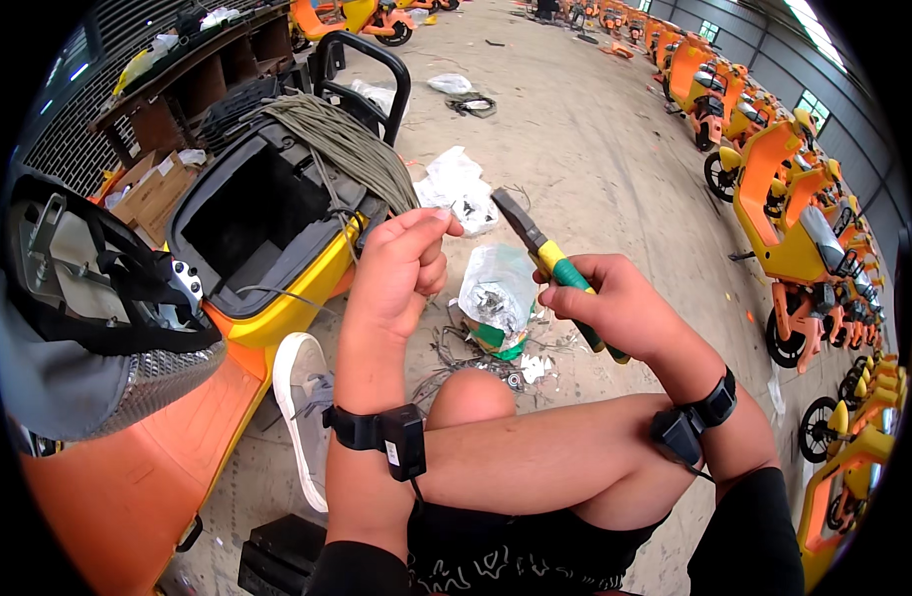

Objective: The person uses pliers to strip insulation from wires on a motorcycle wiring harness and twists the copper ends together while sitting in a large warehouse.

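My right hand (615, 303) is wrapped round the green-and-yellow handles of pliers (565, 273). Their dark jaws point up and left, near my other hand but apart from it. My left hand (408, 263) is closed in a pinch; whatever its fingertips hold, if anything, is too small to make out. Beside it on the left is an open storage box (247, 214) with a dark hollow inside, on a yellow-and-orange scooter. A coil of grey-green cable (342, 149) lies over its far edge. Beyond my knee stands a white plastic bag (496, 288) with small scraps in it.
Wire offcuts (446, 372) litter the floor around the bag. Crumpled white plastic (461, 184) lies farther off. A grey scooter seat (98, 368) is tipped up at left. Rows of orange scooters (774, 209) line the right side. A black box (282, 556) sits near my foot.
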Available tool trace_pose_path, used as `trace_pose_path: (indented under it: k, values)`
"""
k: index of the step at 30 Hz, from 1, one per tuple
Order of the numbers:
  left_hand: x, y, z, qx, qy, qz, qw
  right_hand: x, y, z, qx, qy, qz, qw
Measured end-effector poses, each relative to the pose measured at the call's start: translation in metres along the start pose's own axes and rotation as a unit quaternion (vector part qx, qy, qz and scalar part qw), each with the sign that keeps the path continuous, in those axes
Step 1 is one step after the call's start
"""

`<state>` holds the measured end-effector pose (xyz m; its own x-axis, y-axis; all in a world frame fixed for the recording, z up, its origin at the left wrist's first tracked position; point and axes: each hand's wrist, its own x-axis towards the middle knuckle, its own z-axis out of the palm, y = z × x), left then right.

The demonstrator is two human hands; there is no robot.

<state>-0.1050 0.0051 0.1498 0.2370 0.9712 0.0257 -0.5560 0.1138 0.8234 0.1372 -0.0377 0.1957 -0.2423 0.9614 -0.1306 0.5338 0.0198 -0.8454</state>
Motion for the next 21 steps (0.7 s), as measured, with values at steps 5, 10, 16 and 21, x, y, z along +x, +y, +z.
trace_pose_path:
  k: [5, 10, 16, 21]
  values:
    - [0.001, -0.001, 0.001, 0.015, -0.010, -0.001, 1.000, -0.007, -0.020, 0.007, -0.026, -0.046, 0.050, 0.997]
    - [0.000, -0.002, 0.003, 0.020, -0.016, -0.007, 1.000, -0.009, -0.029, 0.009, -0.025, -0.053, 0.056, 0.997]
    - [0.000, -0.002, 0.005, 0.026, -0.031, -0.019, 0.999, -0.007, -0.023, 0.008, -0.031, -0.056, 0.050, 0.997]
    - [0.001, -0.003, 0.005, 0.020, -0.037, -0.016, 0.999, -0.006, -0.018, 0.007, -0.038, -0.046, 0.045, 0.997]
